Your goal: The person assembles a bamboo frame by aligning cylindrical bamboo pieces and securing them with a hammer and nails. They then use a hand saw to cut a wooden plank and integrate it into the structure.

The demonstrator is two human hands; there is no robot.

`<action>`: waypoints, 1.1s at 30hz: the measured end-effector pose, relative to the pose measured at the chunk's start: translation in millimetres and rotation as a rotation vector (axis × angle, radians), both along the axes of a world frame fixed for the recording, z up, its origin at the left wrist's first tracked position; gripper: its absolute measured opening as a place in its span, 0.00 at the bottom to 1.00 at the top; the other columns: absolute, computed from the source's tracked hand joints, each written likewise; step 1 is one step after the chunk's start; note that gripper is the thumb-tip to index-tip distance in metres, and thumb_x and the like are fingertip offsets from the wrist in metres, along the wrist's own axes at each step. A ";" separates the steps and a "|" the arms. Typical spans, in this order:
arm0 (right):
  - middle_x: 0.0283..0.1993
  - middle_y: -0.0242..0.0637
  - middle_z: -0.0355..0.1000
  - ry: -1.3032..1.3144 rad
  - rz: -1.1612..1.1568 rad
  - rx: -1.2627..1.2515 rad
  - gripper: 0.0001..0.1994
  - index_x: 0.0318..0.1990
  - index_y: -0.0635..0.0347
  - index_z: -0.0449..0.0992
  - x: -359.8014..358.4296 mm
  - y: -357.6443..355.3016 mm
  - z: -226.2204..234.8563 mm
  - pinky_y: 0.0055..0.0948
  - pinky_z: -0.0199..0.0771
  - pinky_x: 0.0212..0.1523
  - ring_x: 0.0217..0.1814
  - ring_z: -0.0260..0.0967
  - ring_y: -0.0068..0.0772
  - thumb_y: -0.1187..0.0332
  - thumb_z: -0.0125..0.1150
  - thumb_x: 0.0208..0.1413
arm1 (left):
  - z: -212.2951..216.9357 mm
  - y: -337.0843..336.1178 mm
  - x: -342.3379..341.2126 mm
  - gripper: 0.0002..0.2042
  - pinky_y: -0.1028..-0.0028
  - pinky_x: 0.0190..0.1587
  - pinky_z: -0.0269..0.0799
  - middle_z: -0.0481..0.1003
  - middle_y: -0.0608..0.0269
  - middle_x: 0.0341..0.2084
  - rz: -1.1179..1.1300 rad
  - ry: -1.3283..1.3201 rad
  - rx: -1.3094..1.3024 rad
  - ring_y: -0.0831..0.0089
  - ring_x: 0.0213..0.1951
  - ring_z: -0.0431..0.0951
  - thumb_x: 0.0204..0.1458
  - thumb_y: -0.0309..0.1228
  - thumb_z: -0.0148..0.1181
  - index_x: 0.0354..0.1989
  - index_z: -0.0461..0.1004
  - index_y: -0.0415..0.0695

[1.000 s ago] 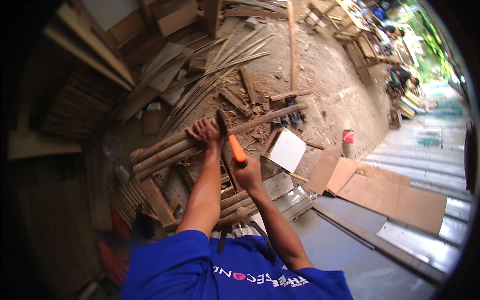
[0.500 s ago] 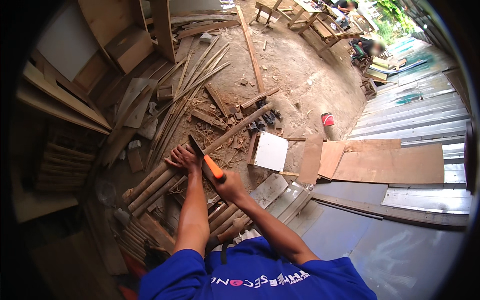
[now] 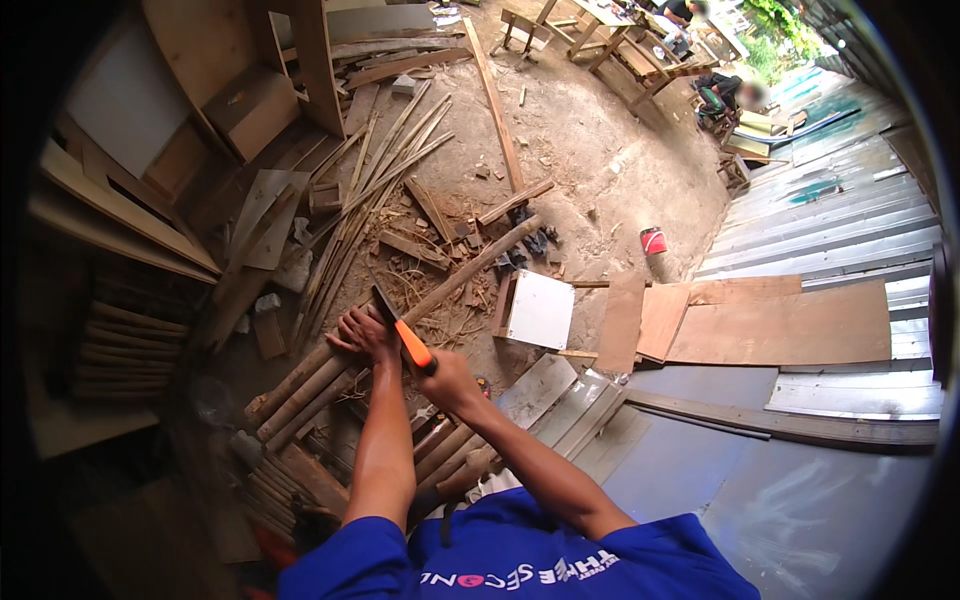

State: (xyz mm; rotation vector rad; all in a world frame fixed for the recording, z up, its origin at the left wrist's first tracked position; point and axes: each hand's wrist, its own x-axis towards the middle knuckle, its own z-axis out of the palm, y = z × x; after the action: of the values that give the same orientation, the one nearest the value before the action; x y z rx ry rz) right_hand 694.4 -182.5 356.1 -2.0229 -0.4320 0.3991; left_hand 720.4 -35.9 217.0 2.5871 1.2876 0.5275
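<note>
A long round wooden pole (image 3: 465,262) runs slantwise from the middle of the ground toward the lower left. My left hand (image 3: 368,335) is closed over it, fingers curled across the top. My right hand (image 3: 450,382) grips the orange and black handle of what looks like a handsaw (image 3: 415,345). Its dark blade is strongly foreshortened and lies at the pole, close beside my left hand; its teeth cannot be made out. More round poles (image 3: 305,405) lie side by side below my left forearm.
Thin wood strips (image 3: 385,185) and offcuts litter the dirt floor. A white-topped box (image 3: 541,309) and plywood sheets (image 3: 775,325) lie to the right, a red can (image 3: 653,241) beyond. Wooden cabinets (image 3: 240,110) stand far left. Two people (image 3: 722,95) sit near benches at the far right.
My right hand and the handsaw have shifted slightly left and nearer to me, closing a little on my left hand. My left hand keeps its hold on the pole. The view has tilted slightly.
</note>
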 end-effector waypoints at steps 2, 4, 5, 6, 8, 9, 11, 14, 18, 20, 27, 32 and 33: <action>0.26 0.54 0.71 0.041 0.042 -0.153 0.09 0.32 0.64 0.74 -31.5 -36.8 25.4 0.44 0.69 0.30 0.30 0.71 0.60 0.66 0.58 0.51 | -0.6 -0.2 0.5 0.17 0.39 0.67 0.33 0.71 0.50 0.44 0.001 0.029 -0.143 0.56 0.57 0.65 0.55 0.44 0.48 0.40 0.70 0.40; 0.27 0.49 0.74 0.153 0.040 -0.195 0.09 0.35 0.62 0.76 -65.8 -84.1 62.4 0.40 0.73 0.33 0.30 0.75 0.51 0.67 0.61 0.48 | -1.1 -1.5 0.1 0.17 0.41 0.67 0.32 0.71 0.50 0.45 0.024 -0.095 -0.051 0.55 0.57 0.64 0.54 0.42 0.48 0.42 0.70 0.40; 0.25 0.48 0.74 0.273 -0.021 -0.202 0.09 0.34 0.63 0.77 -79.8 -101.1 79.0 0.38 0.74 0.31 0.28 0.76 0.49 0.67 0.62 0.49 | -1.6 -1.3 2.3 0.18 0.41 0.68 0.31 0.71 0.51 0.45 0.032 -0.107 0.016 0.55 0.58 0.63 0.56 0.43 0.47 0.43 0.70 0.39; 0.25 0.48 0.74 0.261 -0.006 -0.190 0.09 0.34 0.64 0.77 -84.7 -108.8 87.3 0.38 0.75 0.31 0.28 0.76 0.49 0.67 0.62 0.49 | -2.3 -1.2 2.3 0.18 0.41 0.68 0.30 0.70 0.51 0.45 0.023 -0.137 0.032 0.55 0.59 0.62 0.57 0.43 0.46 0.43 0.69 0.39; 0.25 0.51 0.74 0.133 -0.017 -0.225 0.08 0.33 0.63 0.77 -75.6 -100.0 88.9 0.39 0.75 0.31 0.30 0.77 0.50 0.68 0.64 0.48 | -2.9 0.2 4.1 0.17 0.41 0.68 0.30 0.70 0.52 0.42 0.033 -0.097 0.024 0.55 0.58 0.63 0.57 0.43 0.45 0.43 0.68 0.40; 0.19 0.51 0.68 0.039 -0.003 -0.191 0.08 0.26 0.66 0.73 -60.9 -79.9 76.1 0.38 0.68 0.24 0.21 0.72 0.49 0.69 0.61 0.50 | -2.7 1.2 3.6 0.17 0.42 0.68 0.30 0.70 0.52 0.42 0.044 -0.060 -0.032 0.55 0.57 0.63 0.57 0.42 0.45 0.43 0.68 0.41; 0.19 0.51 0.67 0.008 -0.012 -0.162 0.12 0.23 0.66 0.71 -19.4 -27.3 41.3 0.40 0.65 0.23 0.20 0.70 0.49 0.67 0.62 0.50 | -1.5 4.1 5.7 0.16 0.41 0.68 0.30 0.69 0.53 0.41 0.018 -0.124 0.014 0.56 0.57 0.63 0.57 0.41 0.46 0.42 0.68 0.40; 0.22 0.55 0.67 0.140 -0.052 -0.142 0.12 0.27 0.67 0.72 9.8 10.2 14.9 0.40 0.66 0.25 0.22 0.69 0.51 0.64 0.59 0.51 | 0.9 2.4 2.6 0.15 0.40 0.68 0.30 0.69 0.52 0.40 0.011 -0.101 -0.032 0.55 0.56 0.63 0.57 0.39 0.46 0.42 0.68 0.39; 0.24 0.54 0.71 0.039 0.028 -0.206 0.09 0.32 0.66 0.75 -31.9 -46.1 58.8 0.40 0.69 0.27 0.24 0.72 0.51 0.67 0.58 0.51 | 0.6 -1.1 -0.1 0.17 0.41 0.68 0.26 0.68 0.52 0.44 0.000 -0.117 -0.040 0.56 0.58 0.61 0.57 0.40 0.45 0.45 0.68 0.39; 0.23 0.51 0.71 0.198 -0.007 -0.198 0.08 0.32 0.66 0.75 -59.6 -86.7 90.0 0.40 0.70 0.28 0.25 0.73 0.50 0.69 0.59 0.50 | -1.2 -1.8 -0.3 0.17 0.41 0.68 0.26 0.67 0.52 0.45 0.014 -0.116 -0.076 0.56 0.60 0.59 0.57 0.40 0.45 0.46 0.67 0.38; 0.24 0.56 0.70 0.027 -0.008 -0.220 0.12 0.27 0.66 0.73 -1.2 3.3 23.3 0.45 0.68 0.27 0.29 0.71 0.61 0.64 0.59 0.52 | -4.4 2.4 2.7 0.16 0.40 0.68 0.27 0.69 0.51 0.45 0.010 -0.113 -0.040 0.56 0.59 0.61 0.57 0.40 0.47 0.44 0.67 0.40; 0.24 0.57 0.70 0.026 0.016 -0.197 0.11 0.28 0.66 0.73 -9.8 -1.3 28.1 0.44 0.68 0.27 0.29 0.71 0.61 0.65 0.60 0.52 | -3.6 2.9 3.7 0.16 0.40 0.68 0.26 0.69 0.53 0.44 0.034 -0.051 -0.085 0.58 0.59 0.61 0.56 0.41 0.47 0.42 0.67 0.40; 0.24 0.56 0.71 -0.023 0.048 -0.234 0.10 0.27 0.66 0.73 -22.9 -23.9 44.6 0.45 0.69 0.28 0.29 0.71 0.61 0.66 0.60 0.51 | -4.6 3.2 5.5 0.16 0.40 0.68 0.26 0.69 0.53 0.43 0.032 -0.057 -0.099 0.58 0.59 0.61 0.56 0.41 0.47 0.43 0.67 0.40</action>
State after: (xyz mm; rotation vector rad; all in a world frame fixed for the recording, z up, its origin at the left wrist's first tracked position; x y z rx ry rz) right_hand 671.5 -206.3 400.6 -2.2486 -0.4663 0.4751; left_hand 725.9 -32.6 212.4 2.4572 1.3041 0.5260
